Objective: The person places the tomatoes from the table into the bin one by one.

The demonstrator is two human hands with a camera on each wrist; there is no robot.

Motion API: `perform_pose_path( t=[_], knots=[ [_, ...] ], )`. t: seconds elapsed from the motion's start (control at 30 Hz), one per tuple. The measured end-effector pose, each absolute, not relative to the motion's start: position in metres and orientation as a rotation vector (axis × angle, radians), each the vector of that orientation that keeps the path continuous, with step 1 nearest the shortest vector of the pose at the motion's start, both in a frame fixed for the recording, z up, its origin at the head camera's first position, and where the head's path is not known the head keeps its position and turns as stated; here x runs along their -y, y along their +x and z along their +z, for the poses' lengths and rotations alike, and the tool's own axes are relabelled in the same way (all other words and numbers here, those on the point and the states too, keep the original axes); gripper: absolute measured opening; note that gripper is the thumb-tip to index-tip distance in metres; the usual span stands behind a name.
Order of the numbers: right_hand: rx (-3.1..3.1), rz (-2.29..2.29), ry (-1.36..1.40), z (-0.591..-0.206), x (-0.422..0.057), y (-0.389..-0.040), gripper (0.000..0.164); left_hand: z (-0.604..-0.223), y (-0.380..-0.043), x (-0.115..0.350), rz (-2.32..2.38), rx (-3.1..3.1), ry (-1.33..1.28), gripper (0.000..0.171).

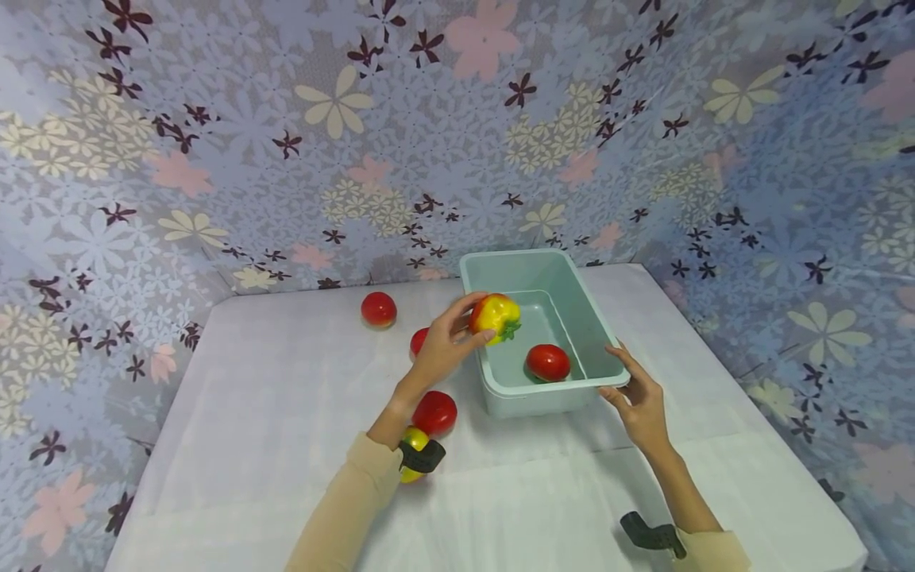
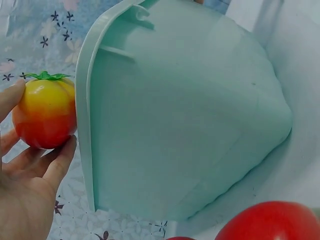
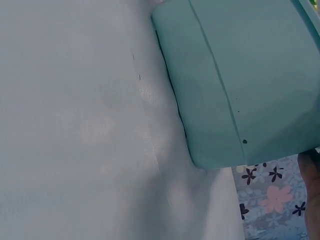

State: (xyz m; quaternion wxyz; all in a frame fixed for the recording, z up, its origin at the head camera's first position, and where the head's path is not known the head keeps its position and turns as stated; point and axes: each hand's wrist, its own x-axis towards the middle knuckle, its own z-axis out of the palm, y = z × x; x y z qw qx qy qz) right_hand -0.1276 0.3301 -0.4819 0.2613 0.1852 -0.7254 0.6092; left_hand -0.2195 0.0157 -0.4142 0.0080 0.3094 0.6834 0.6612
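My left hand (image 1: 448,343) grips a round yellow-and-red artificial fruit (image 1: 496,316) with a green leafy top. It is held over the left rim of a pale green plastic bin (image 1: 526,390). In the left wrist view, the fruit (image 2: 46,112) sits between thumb and fingers beside the bin's rim (image 2: 84,115). At the bin's near right corner, my right hand (image 1: 641,401) pinches the rim between fingers and thumb. One glossy red fruit (image 1: 548,363) lies inside the bin. The right wrist view shows mostly the bin's outer wall (image 3: 240,90), with just a sliver of the hand.
Left of the bin, a red fruit (image 1: 379,309) lies toward the back of the white-covered table (image 1: 286,413). Another red one (image 1: 418,342) is partly behind my left hand. A third (image 1: 434,414) touches or overlaps a yellow fruit (image 1: 415,438) under my wrist. Flowered cloth (image 1: 400,159) hangs behind.
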Motion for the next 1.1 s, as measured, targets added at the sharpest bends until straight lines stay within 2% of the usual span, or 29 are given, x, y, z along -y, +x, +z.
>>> perform_pose_path(
  t=[1.1],
  knots=[
    [1.920,1.645,0.527,-0.484,-0.329,-0.128,0.060,-0.413,-0.219,-0.031,1.928,-2.271,1.019,0.056]
  ],
)
